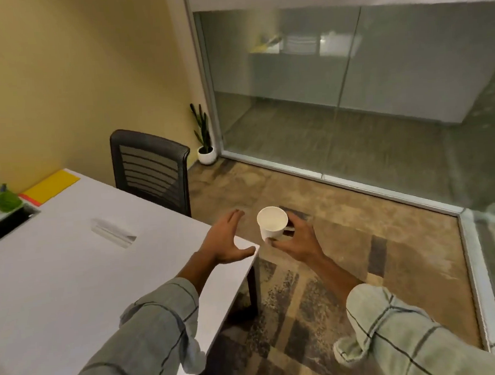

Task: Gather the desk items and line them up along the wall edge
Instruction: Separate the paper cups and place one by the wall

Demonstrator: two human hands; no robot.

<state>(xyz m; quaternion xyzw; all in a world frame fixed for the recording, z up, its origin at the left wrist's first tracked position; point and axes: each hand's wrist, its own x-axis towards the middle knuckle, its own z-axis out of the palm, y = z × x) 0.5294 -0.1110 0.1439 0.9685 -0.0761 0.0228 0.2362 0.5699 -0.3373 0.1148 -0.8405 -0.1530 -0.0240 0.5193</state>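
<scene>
Your right hand pinches the white paper cup off the desk corner, your left hand is spread and empty; the yellow folder and green holder appear already at the wall, so the cup remains to place.

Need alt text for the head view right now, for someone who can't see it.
The right hand holds a white paper cup upright over the carpet, just past the corner of a white desk. The left hand rests open on that corner. A yellow folder and green holder sit by the wall.
</scene>
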